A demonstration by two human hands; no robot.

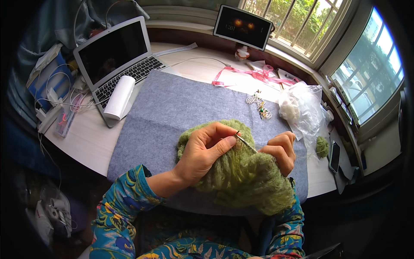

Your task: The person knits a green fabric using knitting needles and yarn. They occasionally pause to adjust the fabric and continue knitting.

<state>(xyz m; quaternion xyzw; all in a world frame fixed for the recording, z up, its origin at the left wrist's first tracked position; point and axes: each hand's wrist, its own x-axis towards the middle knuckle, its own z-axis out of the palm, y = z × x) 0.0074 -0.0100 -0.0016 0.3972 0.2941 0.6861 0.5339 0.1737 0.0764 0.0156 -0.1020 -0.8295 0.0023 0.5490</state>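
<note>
A fuzzy green knitted piece (255,181) hangs bunched between my hands, over the front of a grey-blue felt mat (155,110). My left hand (199,152) pinches its upper edge and the tip of a thin metal knitting needle (247,143) between thumb and forefinger. The needle slants down to the right, towards my right hand (280,150). That hand is curled around the right part of the work, and its fingers hide the needle's other end. Whether a second needle lies in the stitches, I cannot tell. A strand of yarn runs right, towards a small green yarn ball (322,147).
An open laptop (142,71) at the left carries a white paper roll (119,97). A tablet (243,27) stands at the back. Small chain-like stitch markers (259,105), a pink tape measure (239,70), a see-through plastic bag (304,106) and a phone (334,156) lie towards the right.
</note>
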